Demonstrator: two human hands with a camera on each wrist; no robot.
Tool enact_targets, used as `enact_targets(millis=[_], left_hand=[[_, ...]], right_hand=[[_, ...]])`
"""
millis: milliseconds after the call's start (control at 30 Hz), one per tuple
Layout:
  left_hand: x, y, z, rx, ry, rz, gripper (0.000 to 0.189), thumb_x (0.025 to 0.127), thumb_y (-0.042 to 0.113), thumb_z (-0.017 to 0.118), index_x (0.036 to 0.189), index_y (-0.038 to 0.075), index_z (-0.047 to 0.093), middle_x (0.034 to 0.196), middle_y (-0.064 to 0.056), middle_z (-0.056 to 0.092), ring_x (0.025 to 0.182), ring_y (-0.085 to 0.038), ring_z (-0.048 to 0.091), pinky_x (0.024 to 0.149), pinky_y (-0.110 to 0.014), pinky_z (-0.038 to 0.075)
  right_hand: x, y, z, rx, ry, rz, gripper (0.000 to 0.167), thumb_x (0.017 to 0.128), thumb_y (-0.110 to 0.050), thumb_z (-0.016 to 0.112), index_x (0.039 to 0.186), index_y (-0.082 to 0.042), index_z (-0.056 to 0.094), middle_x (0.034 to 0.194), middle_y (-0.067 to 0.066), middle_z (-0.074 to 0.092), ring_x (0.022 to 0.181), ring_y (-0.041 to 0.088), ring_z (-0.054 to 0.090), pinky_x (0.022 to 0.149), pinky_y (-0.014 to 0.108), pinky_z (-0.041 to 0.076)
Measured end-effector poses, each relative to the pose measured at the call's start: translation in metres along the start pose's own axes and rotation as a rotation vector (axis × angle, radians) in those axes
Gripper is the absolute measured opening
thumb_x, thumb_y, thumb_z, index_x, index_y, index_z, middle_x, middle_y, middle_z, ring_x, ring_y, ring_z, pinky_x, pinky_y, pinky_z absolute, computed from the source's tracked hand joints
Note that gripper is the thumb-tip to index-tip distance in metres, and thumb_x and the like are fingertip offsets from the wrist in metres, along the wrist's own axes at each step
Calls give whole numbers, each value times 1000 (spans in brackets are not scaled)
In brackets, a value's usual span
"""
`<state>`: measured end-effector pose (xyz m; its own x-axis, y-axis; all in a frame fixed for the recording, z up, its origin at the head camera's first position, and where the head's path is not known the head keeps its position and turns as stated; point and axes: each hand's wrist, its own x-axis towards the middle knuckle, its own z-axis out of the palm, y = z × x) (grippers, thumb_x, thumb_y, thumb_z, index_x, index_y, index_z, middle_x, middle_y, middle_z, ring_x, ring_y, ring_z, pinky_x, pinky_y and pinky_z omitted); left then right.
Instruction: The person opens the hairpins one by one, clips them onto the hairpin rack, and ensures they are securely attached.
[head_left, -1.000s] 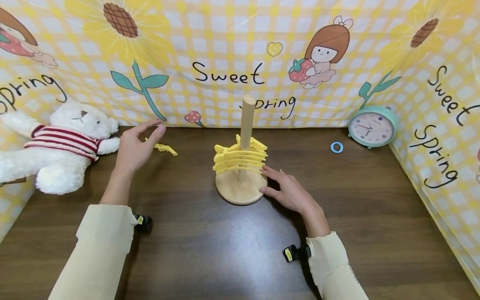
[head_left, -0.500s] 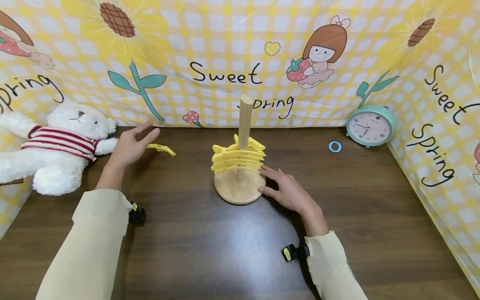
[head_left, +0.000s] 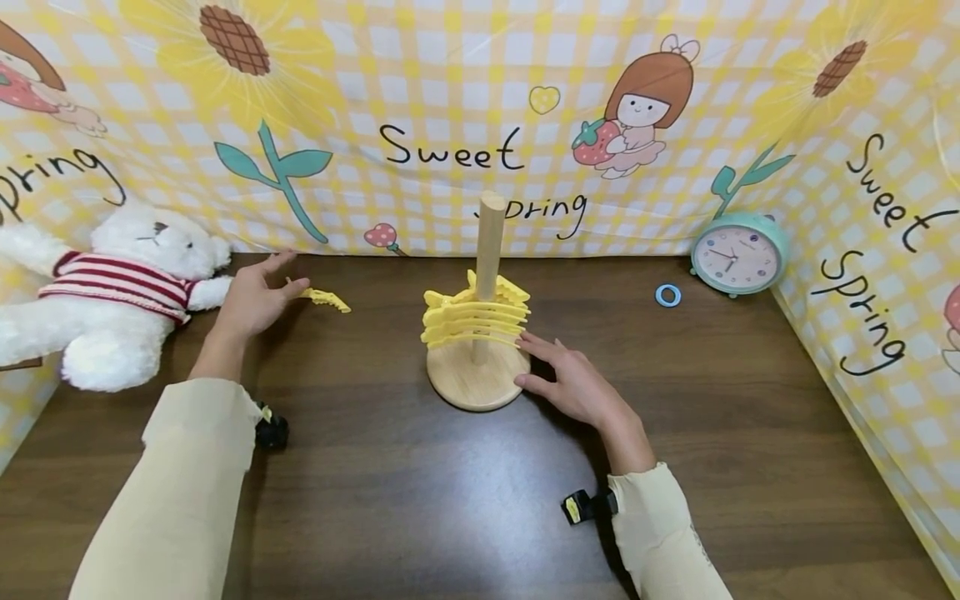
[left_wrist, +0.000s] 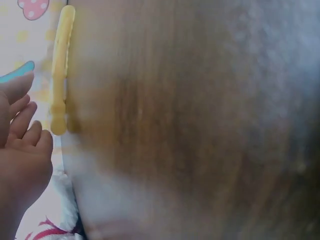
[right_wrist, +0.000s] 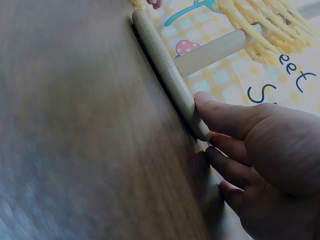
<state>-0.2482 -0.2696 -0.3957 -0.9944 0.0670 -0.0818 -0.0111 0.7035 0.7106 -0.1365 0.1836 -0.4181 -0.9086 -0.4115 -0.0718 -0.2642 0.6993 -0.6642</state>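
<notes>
A wooden stand (head_left: 489,242), a round base with an upright post, is in the middle of the table. Several yellow hair clips (head_left: 476,318), long and toothed, are stacked around its post. My right hand (head_left: 573,383) holds the rim of the base (right_wrist: 170,75), thumb on the upper side and fingers at the edge, as the right wrist view shows. At the back left lies another yellow hair clip (head_left: 327,299). My left hand (head_left: 253,298) is beside it, fingers loosely extended and holding nothing; in the left wrist view this clip (left_wrist: 61,75) appears apart from the fingers.
A white teddy bear (head_left: 120,283) in a striped shirt lies left of my left hand. At the back right are a blue ring (head_left: 667,296) and a mint alarm clock (head_left: 738,254). A patterned cloth (head_left: 442,75) walls the table's back and sides.
My left hand has shifted a little left and lowered toward the loose hair clip. My right hand stays at the stand's base, and the stacked clips have not moved.
</notes>
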Motion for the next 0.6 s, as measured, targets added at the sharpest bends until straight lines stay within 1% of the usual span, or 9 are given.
enact_targets(millis=[133,167,233,333,367,400,467,600], left_hand=[[0,-5,0,3,-62,-34,71,104,36,58,161,8,26,159,-31,24,146,-51,20,115,-66,20],[-1,-7,-1,-4,-76,-40,71,104,35,58,161,8,24,159,-32,24,146,-51,21,115,-66,21],[-1,-10,-2,-2,-101,-44,70,105,31,57,162,9,22,161,-30,23,146,-51,21,115,-65,21],[-1,-13,-3,6,-128,-37,68,104,21,57,161,7,22,164,-23,19,147,-47,21,117,-62,21],[-2,-14,-4,12,-134,-37,68,104,18,57,161,6,23,165,-21,18,147,-46,22,117,-61,21],[-2,-15,-5,31,-138,-36,67,104,16,58,160,5,24,164,-21,19,147,-46,23,117,-61,21],[-2,-17,-5,67,-141,-30,65,103,14,60,159,3,29,162,-25,22,145,-48,25,116,-62,22],[-2,-19,-4,120,-115,-9,58,101,16,63,153,1,41,155,-34,31,143,-52,27,113,-65,25]], right_hand=[[0,1,0,-2,-3,4,58,101,-34,65,151,-11,49,161,1,37,148,44,24,119,58,21],[0,1,0,-2,-5,5,58,101,-34,65,151,-11,49,161,1,36,148,44,23,120,57,21],[0,1,1,0,-7,7,58,101,-34,65,151,-11,49,161,1,37,148,44,23,120,57,21],[1,1,1,0,0,8,58,101,-33,66,151,-10,50,160,1,37,148,44,24,119,58,21],[1,1,1,-1,1,7,58,100,-34,66,151,-10,50,160,1,37,148,44,24,119,58,21],[1,1,1,-3,2,5,58,100,-34,66,151,-10,50,160,1,37,147,45,24,119,58,21],[0,1,1,-4,0,5,58,100,-34,66,151,-10,50,160,1,37,147,45,24,119,58,21],[0,0,1,0,-5,14,58,101,-34,66,151,-11,49,161,0,37,147,45,24,119,59,22]])
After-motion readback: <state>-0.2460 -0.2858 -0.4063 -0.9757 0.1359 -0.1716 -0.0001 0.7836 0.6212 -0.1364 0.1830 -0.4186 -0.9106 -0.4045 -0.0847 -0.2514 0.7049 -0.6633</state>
